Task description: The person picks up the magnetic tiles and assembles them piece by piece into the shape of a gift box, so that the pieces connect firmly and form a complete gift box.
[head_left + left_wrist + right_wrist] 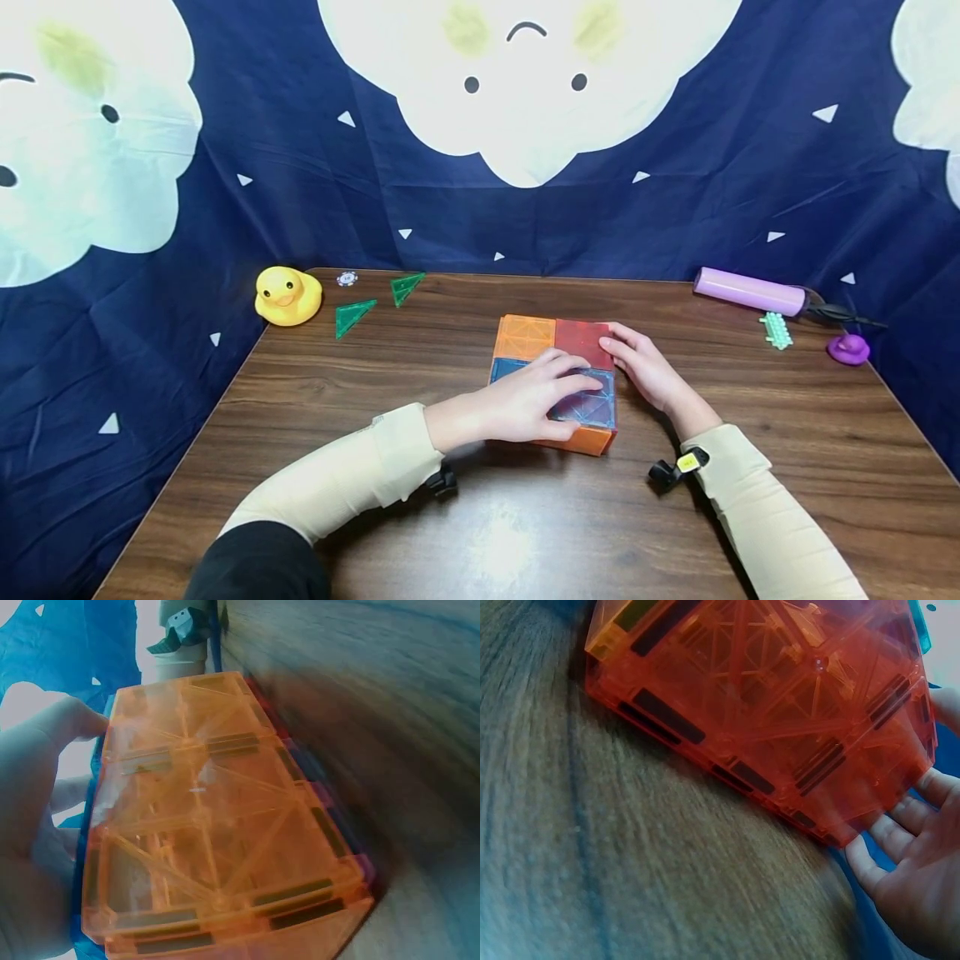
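Observation:
A flat box of translucent magnetic tiles [525, 337] stands in the middle of the wooden table [450, 517]; its top shows orange, red and blue squares. My left hand [525, 400] lies over the blue top tiles, thumb along the front edge. In the left wrist view the orange side wall [217, 825] fills the frame, with the left hand [30, 795] beside it. My right hand [645, 367] rests against the box's right side, its fingertips by the red tile. The right wrist view shows the orange-red wall [765, 697] and the right hand's fingers [900, 825] touching its edge.
A yellow rubber duck [287, 296], a poker chip [347, 278] and two green triangle tiles [352, 316] lie at the far left. A purple cylinder [747, 291], a green toothed piece [776, 330] and a small purple duck [849, 347] sit far right. Blue cloth hangs behind.

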Demonstrator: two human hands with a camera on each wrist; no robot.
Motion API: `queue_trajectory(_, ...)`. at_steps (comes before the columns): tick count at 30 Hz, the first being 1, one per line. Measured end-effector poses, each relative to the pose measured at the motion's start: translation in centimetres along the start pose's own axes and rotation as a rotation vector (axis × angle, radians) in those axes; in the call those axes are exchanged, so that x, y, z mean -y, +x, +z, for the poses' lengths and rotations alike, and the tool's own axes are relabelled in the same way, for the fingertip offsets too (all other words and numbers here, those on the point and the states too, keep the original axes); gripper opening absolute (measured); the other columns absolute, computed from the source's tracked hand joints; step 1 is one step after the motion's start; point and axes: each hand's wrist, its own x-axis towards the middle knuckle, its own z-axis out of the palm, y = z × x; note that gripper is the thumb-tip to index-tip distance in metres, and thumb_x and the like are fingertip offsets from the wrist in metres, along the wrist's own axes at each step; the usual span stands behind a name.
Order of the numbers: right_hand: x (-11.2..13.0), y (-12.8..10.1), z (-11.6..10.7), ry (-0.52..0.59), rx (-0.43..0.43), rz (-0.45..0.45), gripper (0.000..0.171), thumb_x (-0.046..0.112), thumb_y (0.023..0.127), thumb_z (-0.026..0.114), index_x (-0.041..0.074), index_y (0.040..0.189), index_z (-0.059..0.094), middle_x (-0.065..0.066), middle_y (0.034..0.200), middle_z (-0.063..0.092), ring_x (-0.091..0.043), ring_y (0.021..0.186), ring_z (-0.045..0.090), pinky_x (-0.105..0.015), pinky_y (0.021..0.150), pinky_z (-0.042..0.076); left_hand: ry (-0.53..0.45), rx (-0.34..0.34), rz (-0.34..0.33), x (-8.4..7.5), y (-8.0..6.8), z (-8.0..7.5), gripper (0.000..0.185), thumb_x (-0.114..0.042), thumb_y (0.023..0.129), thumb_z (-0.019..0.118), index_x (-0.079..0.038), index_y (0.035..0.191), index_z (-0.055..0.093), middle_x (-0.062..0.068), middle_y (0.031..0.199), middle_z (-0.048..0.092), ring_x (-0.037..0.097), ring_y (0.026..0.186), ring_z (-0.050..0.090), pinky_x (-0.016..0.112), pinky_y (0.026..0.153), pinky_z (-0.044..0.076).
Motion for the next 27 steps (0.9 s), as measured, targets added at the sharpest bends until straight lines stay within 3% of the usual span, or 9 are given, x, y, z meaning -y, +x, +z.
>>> queue_trajectory(13, 0.1, -0.1, 0.0, 0.007, -0.002, 0.009, 0.02, 0.012, 0.106, 0.05, 0.008, 0.125, 0.057, 0.003, 0.114, 0.066, -0.008, 0.103, 0.062, -0.022, 0.09, 0.051, -0.034, -0.029, 0.016, 0.3, -0.2, 0.2, 0.046, -0.023, 0.095, 0.068, -0.01, 0.139, 0.061, 0.008, 0.14, 0.052, 0.024, 0.13, 0.042, 0.028, 0.111, 0.035)
queue_trajectory(18, 0.1, -0.1, 0.1, 0.009, 0.002, 0.004, 0.022, 0.012, 0.106, 0.05, 0.005, 0.126, 0.057, 0.003, 0.115, 0.066, -0.008, 0.103, 0.062, -0.023, 0.09, 0.051, -0.022, -0.08, 0.007, -0.3, -1.3, 0.2, 0.047, -0.023, 0.096, 0.069, -0.009, 0.14, 0.059, 0.009, 0.142, 0.051, 0.024, 0.131, 0.042, 0.033, 0.11, 0.038)
queue_trajectory(22, 0.1, -0.1, 0.1, -0.002, -0.009, 0.013, 0.026, 0.013, 0.107, 0.051, 0.0, 0.128, 0.054, 0.002, 0.114, 0.065, -0.009, 0.102, 0.062, -0.023, 0.09, 0.051, 0.038, -0.189, -0.067, -0.5, -3.2, 0.2, 0.057, -0.027, 0.093, 0.075, -0.009, 0.143, 0.055, 0.013, 0.149, 0.047, 0.03, 0.137, 0.038, 0.043, 0.11, 0.039)
queue_trajectory(25, 0.1, -0.1, 0.2, -0.008, -0.008, 0.019, 0.029, 0.014, 0.107, 0.051, -0.003, 0.13, 0.052, 0.001, 0.114, 0.065, -0.01, 0.102, 0.062, -0.023, 0.091, 0.051, 0.051, -0.271, -0.173, -0.2, -5.0, 0.2, 0.069, -0.027, 0.09, 0.08, -0.008, 0.148, 0.049, 0.016, 0.154, 0.041, 0.034, 0.141, 0.033, 0.05, 0.111, 0.038)
queue_trajectory(27, 0.2, -0.1, 0.2, -0.008, -0.008, 0.021, 0.029, 0.014, 0.107, 0.051, -0.003, 0.13, 0.052, 0.001, 0.114, 0.065, -0.01, 0.102, 0.062, -0.023, 0.091, 0.051, 0.008, -0.306, -0.262, 0.0, -6.1, 0.2, 0.079, -0.027, 0.087, 0.083, -0.006, 0.152, 0.043, 0.018, 0.157, 0.036, 0.037, 0.143, 0.03, 0.054, 0.112, 0.036)
